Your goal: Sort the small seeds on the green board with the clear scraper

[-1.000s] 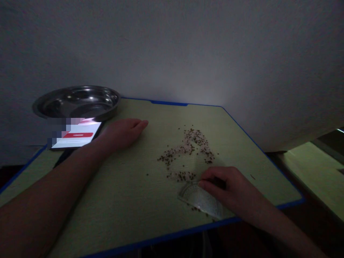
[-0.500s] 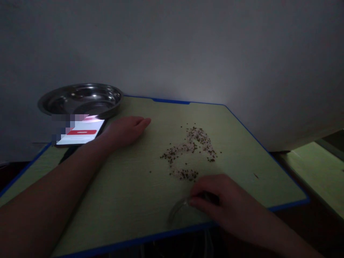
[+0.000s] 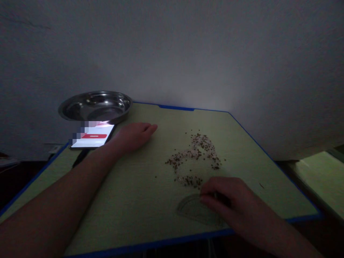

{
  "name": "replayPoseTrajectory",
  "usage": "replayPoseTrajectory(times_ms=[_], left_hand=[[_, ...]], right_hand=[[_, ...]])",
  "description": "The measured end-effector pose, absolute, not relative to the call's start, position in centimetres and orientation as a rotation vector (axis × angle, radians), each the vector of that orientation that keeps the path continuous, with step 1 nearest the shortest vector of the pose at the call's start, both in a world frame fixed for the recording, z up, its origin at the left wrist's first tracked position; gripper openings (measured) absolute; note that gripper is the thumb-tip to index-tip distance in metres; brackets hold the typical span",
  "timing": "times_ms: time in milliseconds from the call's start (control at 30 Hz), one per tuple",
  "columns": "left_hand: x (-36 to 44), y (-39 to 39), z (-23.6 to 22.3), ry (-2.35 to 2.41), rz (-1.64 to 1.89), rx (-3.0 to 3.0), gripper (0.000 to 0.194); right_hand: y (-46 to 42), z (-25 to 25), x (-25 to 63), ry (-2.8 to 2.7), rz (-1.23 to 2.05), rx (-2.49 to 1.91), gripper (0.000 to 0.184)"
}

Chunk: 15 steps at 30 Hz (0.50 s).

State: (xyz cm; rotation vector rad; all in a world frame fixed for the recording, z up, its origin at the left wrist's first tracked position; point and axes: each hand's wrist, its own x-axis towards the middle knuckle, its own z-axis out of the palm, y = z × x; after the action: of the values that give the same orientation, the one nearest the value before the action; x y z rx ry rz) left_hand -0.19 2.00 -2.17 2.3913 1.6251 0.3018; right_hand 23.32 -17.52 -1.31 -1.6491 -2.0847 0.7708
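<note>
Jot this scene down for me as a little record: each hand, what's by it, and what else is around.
Right hand: fingers pinching the protractor, clear and half-round
Left hand: resting on the table, nothing seen in it
Grains: pale and dark ones mixed, loosely spread beyond the protractor
Bowl: shiny metal, far left
Screen: lit, with a red bar, beside the left forearm
Light: dim

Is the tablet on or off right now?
On: the tablet shows a lit white screen with a red bar across it.
</note>
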Motion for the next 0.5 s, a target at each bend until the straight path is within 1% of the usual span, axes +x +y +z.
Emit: replayPoseTrajectory(times_ms=[267,500], left_hand=[[-0.4,1.9,-2.0,1.603,0.266,2.437,0.060],[-0.5,1.8,-2.0,1.570,0.306,2.428,0.060]], right_hand=[[-15.5,-1.5,18.3,-2.189,0.681,-1.532,0.012],[-12.7,-2.1,20.8,-2.177,0.430,-1.651,0.011]])
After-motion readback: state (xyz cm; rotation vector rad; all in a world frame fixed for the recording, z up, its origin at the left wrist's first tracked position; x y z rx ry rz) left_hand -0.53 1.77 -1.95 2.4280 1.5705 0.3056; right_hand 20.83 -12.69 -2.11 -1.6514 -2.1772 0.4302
